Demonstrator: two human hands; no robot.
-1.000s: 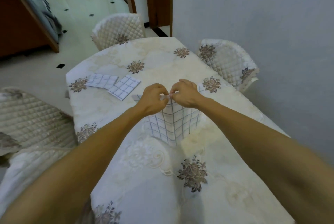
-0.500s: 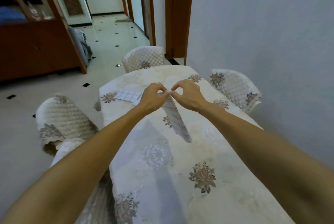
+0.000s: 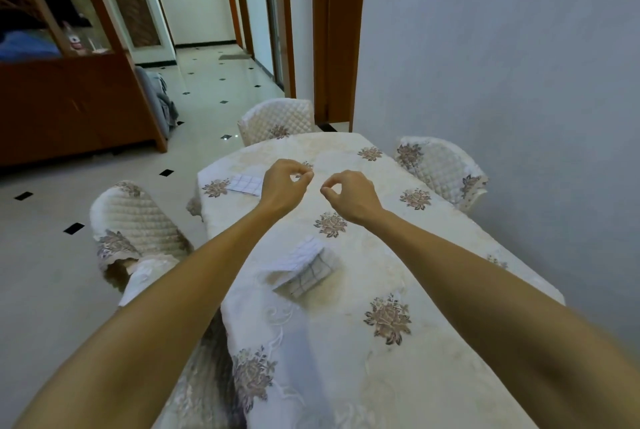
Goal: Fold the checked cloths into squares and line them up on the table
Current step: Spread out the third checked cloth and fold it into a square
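A white checked cloth [image 3: 304, 267] lies loosely crumpled on the table [image 3: 433, 359], well below my raised hands. My left hand [image 3: 282, 186] and my right hand [image 3: 349, 194] hover above the table's far half, a little apart. Each has thumb and forefinger curled into a ring with nothing between them. A folded checked cloth [image 3: 246, 184] lies flat near the table's far left edge; my left hand covers its right side and whatever lies beside it.
The table carries a cream flowered tablecloth. Quilted chairs stand at the far end [image 3: 277, 118], on the right [image 3: 440, 168] and on the left [image 3: 135, 220]. A grey wall runs close along the right side. A wooden cabinet [image 3: 69, 106] stands across the tiled floor.
Both hands held the cloth up by its top edge together; now they have let go and parted. The cloth has dropped onto the table. The camera has tilted upward.
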